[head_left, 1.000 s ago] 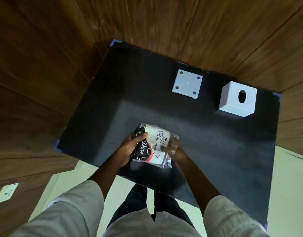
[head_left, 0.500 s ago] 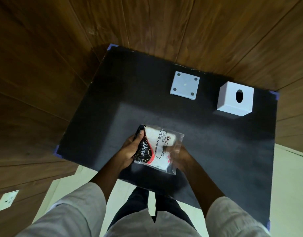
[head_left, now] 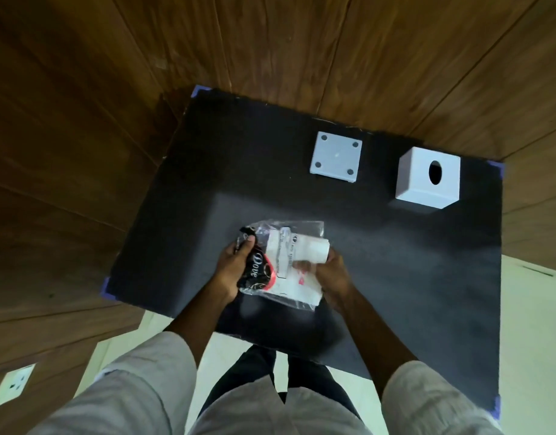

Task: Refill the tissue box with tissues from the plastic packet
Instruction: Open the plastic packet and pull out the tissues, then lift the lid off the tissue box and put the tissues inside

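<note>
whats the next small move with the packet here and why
Probably keep drawing the white tissue stack out of the plastic packet. The right hand pinches the stack at the packet's open end while the left hand grips the printed end. The tissue box sits apart on the black mat, its base plate off beside it.

The plastic packet [head_left: 281, 262] is clear film with a black end printed in white script and thin swirls, a red band beside it; that black end sits under the left hand [head_left: 231, 268], and white tissues [head_left: 305, 255] show by the right hand [head_left: 331, 277]. Beyond the hands, the tissue box [head_left: 427, 180] and the square base plate [head_left: 336, 157] are white, the plate marked with four dark dots. The mat [head_left: 396, 262] is black with blue-taped corners, the wall panels [head_left: 82, 120] brown woodgrain. The sleeves [head_left: 138, 387] are pale grey.
</note>
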